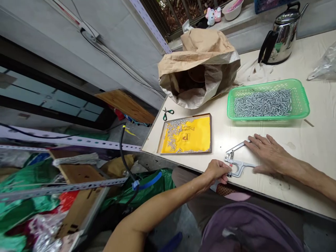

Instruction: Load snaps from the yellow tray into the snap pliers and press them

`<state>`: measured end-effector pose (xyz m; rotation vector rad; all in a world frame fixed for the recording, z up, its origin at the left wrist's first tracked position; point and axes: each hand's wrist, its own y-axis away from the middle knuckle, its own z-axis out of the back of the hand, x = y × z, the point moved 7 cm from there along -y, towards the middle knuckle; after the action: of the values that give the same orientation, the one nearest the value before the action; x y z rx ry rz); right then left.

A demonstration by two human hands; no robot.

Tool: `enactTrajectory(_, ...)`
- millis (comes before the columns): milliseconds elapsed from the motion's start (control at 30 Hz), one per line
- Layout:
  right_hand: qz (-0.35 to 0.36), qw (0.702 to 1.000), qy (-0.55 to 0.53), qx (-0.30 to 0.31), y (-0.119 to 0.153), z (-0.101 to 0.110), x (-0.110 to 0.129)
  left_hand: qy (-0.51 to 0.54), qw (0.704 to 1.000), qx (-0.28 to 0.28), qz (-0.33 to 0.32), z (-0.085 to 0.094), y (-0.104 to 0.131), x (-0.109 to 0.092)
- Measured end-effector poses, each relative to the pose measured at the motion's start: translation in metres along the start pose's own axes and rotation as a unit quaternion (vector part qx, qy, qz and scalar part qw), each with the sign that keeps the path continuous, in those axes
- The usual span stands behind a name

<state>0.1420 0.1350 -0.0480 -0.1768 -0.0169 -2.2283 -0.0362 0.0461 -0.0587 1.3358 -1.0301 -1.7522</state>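
Observation:
Grey metal hand pliers [238, 167] with a spring and a round jaw opening, like snap-fastener pliers, lie near the table's front edge, handles spread apart to the right. My right hand [273, 154] spans those handles, fingertips on the upper one and thumb by the lower one. At the jaw end, my left hand [217, 170] is closed in a pinch; whatever sits between its fingertips is too small to make out. Left of the pliers is a shallow tray [202, 136] with a yellow bottom and many small silver metal pieces [172, 134] gathered at its left side.
Behind the pliers stands a green plastic basket [301, 101] full of small silver pieces. A large open paper sack [196, 56], green-handled scissors [167, 113], a steel kettle [283, 35] and a clear plastic bag [325, 64] are also on the table. Shelving with bags is at left.

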Motion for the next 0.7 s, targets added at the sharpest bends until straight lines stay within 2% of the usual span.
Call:
enactTrajectory(200, 0.005, 1.0, -0.017, -0.02, -0.002, 0.002, 0.002, 0.004, 1.0, 0.007, -0.003, -0.002, -0.001, 0.004)
enactTrajectory(433, 0.005, 1.0, 0.014, 0.008, -0.004, 0.012, 0.011, -0.003, 1.0, 0.001, 0.01, -0.003, 0.001, 0.007)
enactTrajectory(700, -0.005, 1.0, -0.009, 0.005, -0.001, 0.018, 0.017, -0.01, 1.0, 0.002, 0.008, -0.004, -0.003, 0.013)
